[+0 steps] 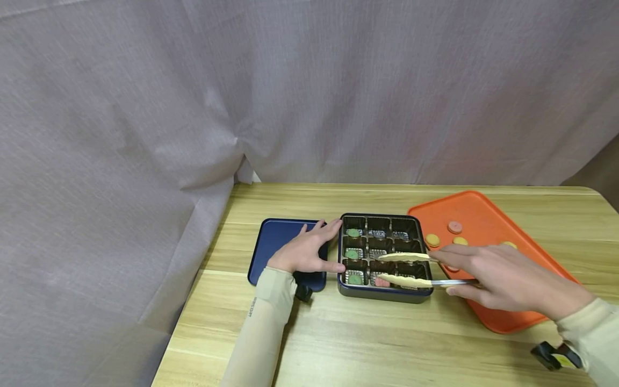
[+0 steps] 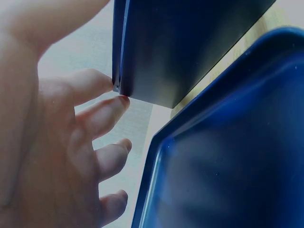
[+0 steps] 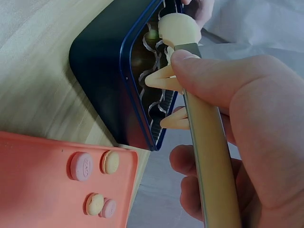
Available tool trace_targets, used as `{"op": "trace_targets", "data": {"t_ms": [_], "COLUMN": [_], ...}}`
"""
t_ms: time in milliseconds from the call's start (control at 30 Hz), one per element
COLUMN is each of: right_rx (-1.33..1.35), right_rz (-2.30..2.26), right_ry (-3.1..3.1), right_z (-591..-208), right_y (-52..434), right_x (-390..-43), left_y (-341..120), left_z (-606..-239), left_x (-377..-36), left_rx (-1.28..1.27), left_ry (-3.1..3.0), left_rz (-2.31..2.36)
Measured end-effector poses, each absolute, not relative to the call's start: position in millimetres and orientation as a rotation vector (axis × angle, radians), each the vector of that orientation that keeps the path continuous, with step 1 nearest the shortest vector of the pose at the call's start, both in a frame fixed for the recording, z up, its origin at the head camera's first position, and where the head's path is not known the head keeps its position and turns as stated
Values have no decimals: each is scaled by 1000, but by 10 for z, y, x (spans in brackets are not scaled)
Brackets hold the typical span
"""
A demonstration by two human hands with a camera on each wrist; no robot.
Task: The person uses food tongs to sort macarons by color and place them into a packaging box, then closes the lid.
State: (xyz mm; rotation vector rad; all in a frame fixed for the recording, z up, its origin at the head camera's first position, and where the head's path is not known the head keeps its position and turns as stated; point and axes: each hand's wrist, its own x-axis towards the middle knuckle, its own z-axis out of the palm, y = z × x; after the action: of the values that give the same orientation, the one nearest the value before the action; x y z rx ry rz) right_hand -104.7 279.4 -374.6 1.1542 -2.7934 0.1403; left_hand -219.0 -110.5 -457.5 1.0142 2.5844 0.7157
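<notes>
A dark blue tin box (image 1: 387,294) holds a black divided insert. Green macarons (image 1: 355,279) occupy its left column, and a pink macaron (image 1: 382,281) sits in the front middle compartment. My left hand (image 1: 306,252) has its fingers spread and touches the box's left rim with thumb and fingertips. Thumb and fingers of my right hand (image 1: 508,275) grip a pair of tongs (image 1: 408,281) with cream scalloped tips. The tong arms stand apart over the middle and right compartments, one tip right at the pink macaron.
A blue lid (image 1: 276,242) lies left of the box, partly under my left hand. To the right, an orange tray (image 1: 476,207) bears yellow macarons (image 1: 432,240) and pink macarons (image 3: 81,166). A grey curtain (image 1: 338,97) hangs behind the wooden table (image 1: 367,344).
</notes>
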Motion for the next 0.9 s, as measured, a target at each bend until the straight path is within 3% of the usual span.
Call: {"op": "trace_targets", "data": {"t_ms": [900], "right_rx": [903], "right_rz": [107], "right_ry": [-2772], "right_z": [-3708], "right_y": [3365], "right_x": [-959], "left_y": [-1102], "left_z": [-4590], "left_x": [-2195], "left_rx": [1016], "left_ry": [2590], "left_rz": [716]}}
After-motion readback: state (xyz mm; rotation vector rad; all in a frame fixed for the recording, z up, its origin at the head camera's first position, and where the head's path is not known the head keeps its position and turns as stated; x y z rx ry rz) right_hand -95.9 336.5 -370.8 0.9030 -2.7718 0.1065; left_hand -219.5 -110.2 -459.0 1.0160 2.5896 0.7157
